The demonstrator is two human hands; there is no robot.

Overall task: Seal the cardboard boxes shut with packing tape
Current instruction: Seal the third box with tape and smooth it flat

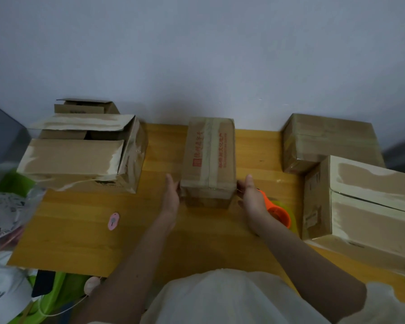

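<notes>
A closed cardboard box with red print [208, 157] stands in the middle of the wooden table [80, 230], a strip of tape running along its top seam. My left hand [172, 195] lies flat against the box's near left corner, fingers straight. At the near right corner my right hand [250, 197] touches the box the same way. Just behind my right wrist lies an orange tape dispenser [279, 213] on the table, in no hand.
A large box with open flaps [84, 155] sits at the left, a smaller open box [87, 107] behind it. Two closed boxes stand at the right, one far [327, 141] and one near [365, 213]. A small pink cutter [114, 221] lies at front left. Bags and clothes crowd the left edge.
</notes>
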